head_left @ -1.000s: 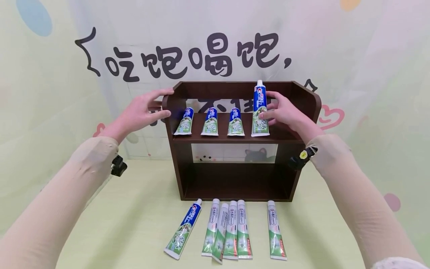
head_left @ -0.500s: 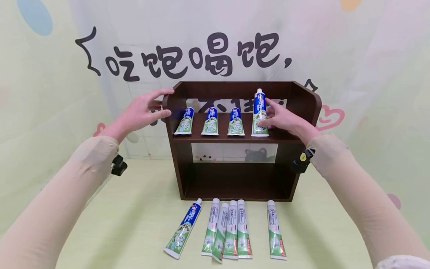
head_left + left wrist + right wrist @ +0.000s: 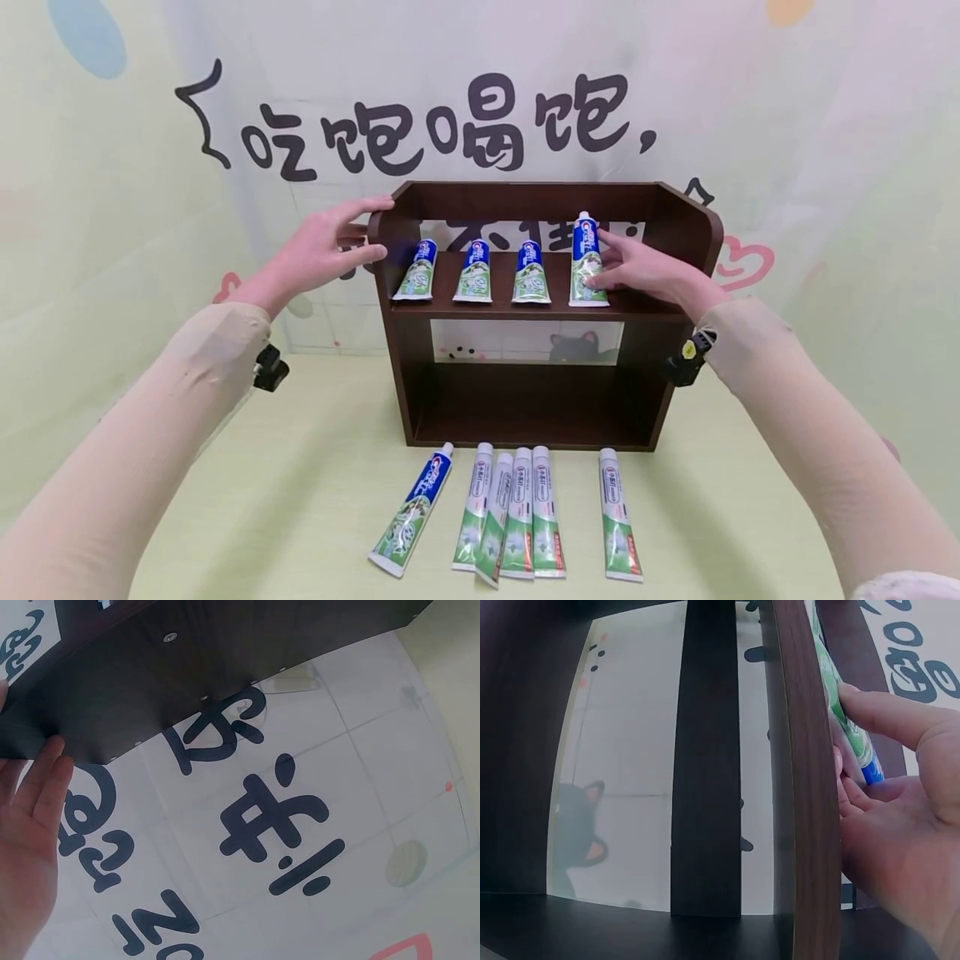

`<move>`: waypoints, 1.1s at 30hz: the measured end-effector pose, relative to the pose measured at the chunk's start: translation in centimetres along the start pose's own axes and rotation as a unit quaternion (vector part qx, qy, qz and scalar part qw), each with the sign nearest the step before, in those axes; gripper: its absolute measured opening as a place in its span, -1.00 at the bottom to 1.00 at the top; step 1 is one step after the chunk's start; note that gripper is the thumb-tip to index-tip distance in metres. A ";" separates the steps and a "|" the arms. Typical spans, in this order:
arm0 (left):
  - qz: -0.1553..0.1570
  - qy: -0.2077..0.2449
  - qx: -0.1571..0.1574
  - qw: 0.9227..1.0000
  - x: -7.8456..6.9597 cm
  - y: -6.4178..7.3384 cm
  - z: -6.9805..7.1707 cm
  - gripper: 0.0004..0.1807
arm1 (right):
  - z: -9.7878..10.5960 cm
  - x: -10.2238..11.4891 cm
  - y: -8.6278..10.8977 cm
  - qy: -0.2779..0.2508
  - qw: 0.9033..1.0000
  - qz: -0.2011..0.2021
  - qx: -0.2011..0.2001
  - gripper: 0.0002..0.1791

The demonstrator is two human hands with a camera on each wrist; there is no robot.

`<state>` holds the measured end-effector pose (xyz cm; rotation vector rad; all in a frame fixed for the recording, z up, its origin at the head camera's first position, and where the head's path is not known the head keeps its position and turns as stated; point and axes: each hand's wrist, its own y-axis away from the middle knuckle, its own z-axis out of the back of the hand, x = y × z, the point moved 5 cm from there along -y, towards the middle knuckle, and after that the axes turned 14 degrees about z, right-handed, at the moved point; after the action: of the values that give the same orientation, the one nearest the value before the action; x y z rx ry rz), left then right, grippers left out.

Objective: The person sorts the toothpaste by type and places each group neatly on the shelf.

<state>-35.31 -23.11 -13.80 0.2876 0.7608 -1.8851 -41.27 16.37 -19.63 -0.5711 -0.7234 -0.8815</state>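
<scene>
A staged recording set, its wider room type not determinable. A wrinkled backdrop point(image 3: 157, 242) bears large Chinese lettering point(image 3: 495, 121) and a cartoon cat point(image 3: 573, 348); before it, a pale desk point(image 3: 307, 475) carries a brown shelf point(image 3: 525, 404), with toothpaste tubes point(image 3: 532, 277) spaced shop-fashion along its upper level. Wrist cameras point(image 3: 271, 368) indicate recording.

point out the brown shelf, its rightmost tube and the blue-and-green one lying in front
Brown shelf point(image 3: 517, 315), head view, front edge of its middle board
Shelf's rightmost tube point(image 3: 585, 257), head view, middle of its front
Blue-and-green tube in front point(image 3: 412, 510), head view, middle of its body
</scene>
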 end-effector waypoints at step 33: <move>0.004 -0.003 -0.002 1.000 0.3 0.1 0.0 -0.34 | -0.3 -0.9 0.7 -0.036 0.998 -0.010 0.040 0.01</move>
<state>-35.36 -23.33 -13.98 0.2808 0.7587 -1.8765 -40.94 16.94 -20.65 -0.5273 -0.8282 -0.8507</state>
